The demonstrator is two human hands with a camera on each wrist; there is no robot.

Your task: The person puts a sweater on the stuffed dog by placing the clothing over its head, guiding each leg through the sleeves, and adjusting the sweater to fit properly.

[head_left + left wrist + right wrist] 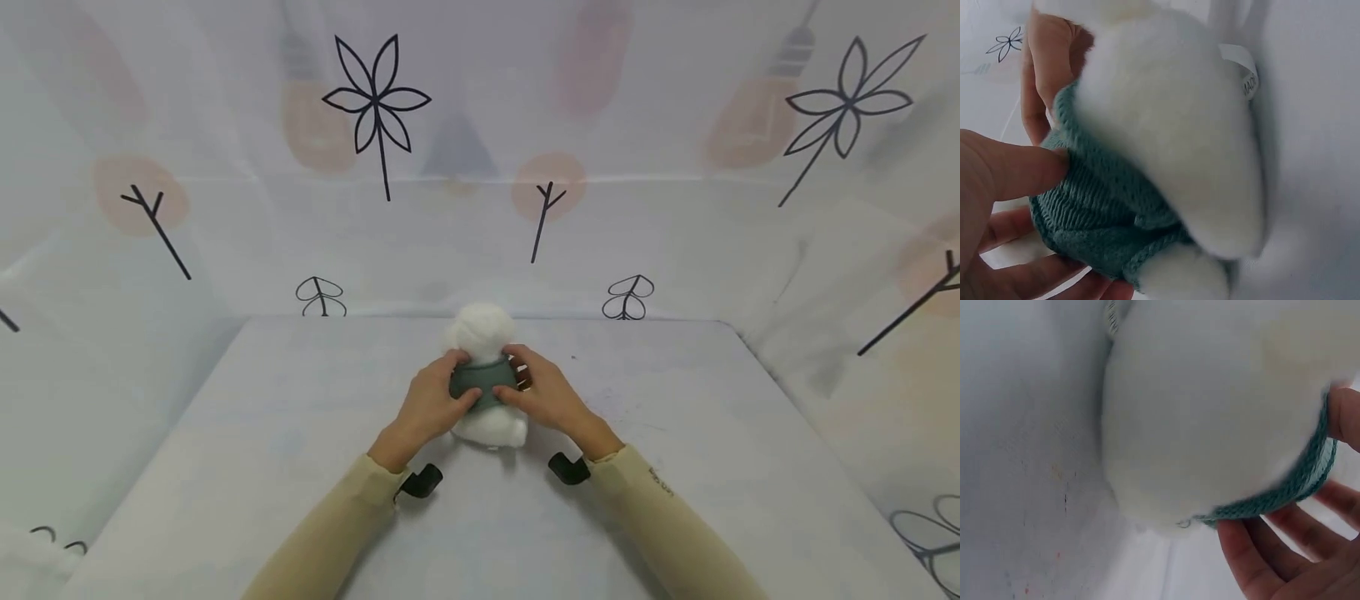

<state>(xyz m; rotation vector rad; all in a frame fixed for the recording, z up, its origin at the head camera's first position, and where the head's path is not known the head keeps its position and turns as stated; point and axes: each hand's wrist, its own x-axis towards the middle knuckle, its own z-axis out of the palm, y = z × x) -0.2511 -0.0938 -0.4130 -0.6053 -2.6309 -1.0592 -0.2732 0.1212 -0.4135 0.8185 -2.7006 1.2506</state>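
Observation:
A white plush toy [482, 332] in a green knitted sweater [480, 382] sits upright on the table. From one side my left hand [433, 393] grips the sweater; in the left wrist view its thumb [1029, 172] presses the ribbed knit while the other fingers wrap behind. On the opposite side my right hand [549, 392] pinches the garment's edge, and in the right wrist view the hem [1291, 484] stands slightly away from the fluffy body [1197, 412]. A white tag [1244, 69] sticks out low on the plush. The toy's front is hidden.
The white tabletop [225, 467] runs back to a patterned cloth wall [465, 250] just behind the toy, with more cloth on both sides. Black wrist mounts [422, 482] stick out below each sleeve, close over the table.

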